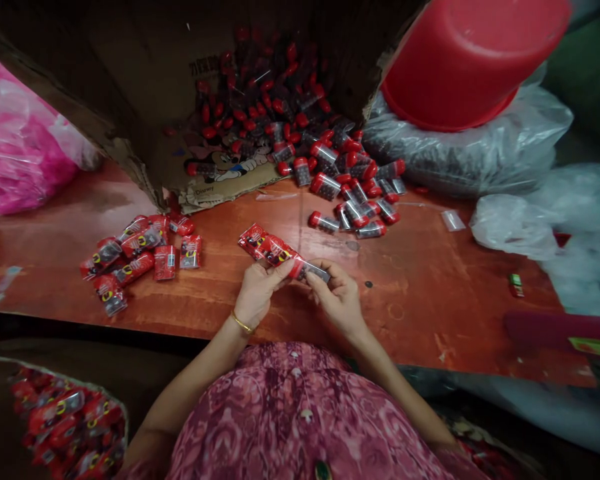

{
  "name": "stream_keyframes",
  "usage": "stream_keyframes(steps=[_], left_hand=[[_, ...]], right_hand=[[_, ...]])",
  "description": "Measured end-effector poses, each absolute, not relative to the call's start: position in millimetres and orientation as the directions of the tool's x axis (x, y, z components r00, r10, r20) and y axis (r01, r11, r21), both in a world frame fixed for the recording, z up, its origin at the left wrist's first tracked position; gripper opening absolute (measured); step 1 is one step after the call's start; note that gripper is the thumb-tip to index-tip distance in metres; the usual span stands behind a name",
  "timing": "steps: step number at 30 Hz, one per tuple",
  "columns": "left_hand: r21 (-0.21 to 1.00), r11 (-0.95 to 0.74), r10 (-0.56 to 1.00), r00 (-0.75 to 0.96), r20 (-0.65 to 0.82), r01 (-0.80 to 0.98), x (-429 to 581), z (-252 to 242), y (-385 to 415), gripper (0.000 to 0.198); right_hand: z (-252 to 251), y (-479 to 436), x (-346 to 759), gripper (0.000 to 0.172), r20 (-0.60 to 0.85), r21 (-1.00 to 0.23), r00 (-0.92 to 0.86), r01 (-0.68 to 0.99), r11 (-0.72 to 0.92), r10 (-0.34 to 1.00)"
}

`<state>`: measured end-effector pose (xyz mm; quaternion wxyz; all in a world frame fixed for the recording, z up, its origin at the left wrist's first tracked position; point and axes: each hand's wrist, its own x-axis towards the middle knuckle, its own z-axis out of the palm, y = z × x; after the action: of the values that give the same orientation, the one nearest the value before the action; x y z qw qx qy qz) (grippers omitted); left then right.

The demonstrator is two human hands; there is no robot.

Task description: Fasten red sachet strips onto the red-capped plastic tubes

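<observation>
My left hand (256, 293) pinches a flat stack of red printed plastic sleeves (267, 245), which stick out past the fingers to the upper left. In my right hand (341, 301) is a small clear tube (319, 271) with dark contents. One end of it meets a red sleeve at my left thumb; I cannot tell how far it is inside. To the left lies a pile of sleeved tubes (135, 250), red with black and yellow print. Bare tubes (353, 200) with red ends are heaped beyond my hands.
An open cardboard box (220, 193) on its side spills more tubes onto the red-brown table (430, 287). A red bucket (470, 67) rests on a plastic bag (450, 160) at right. Pink bags (20, 147) stand at left. A container of wrapped tubes (70, 420) sits lower left.
</observation>
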<state>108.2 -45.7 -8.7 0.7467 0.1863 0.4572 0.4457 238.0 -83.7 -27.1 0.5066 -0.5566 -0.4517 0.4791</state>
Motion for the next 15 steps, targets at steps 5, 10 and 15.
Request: stream_keyframes(steps=[5,10,15], left_hand=[[0.643,0.554,0.819,0.207,-0.536,-0.528,109.2,-13.6,-46.2,0.037],[0.651,0.522,0.842,0.215,-0.494,-0.551,107.4,-17.3,-48.1,0.031],[0.694,0.459,0.874,0.142,-0.465,-0.554,110.9,-20.4,-48.8,0.034]], right_hand=[[-34.5,-80.4,234.2,0.022,0.000,-0.996,0.094,0.083,-0.008,0.996],[-34.2,-81.9,230.9,0.020,0.048,-0.990,0.105,0.136,0.033,0.993],[-35.0,-83.2,221.5,0.022,0.040,-0.994,0.119,0.105,0.027,0.992]])
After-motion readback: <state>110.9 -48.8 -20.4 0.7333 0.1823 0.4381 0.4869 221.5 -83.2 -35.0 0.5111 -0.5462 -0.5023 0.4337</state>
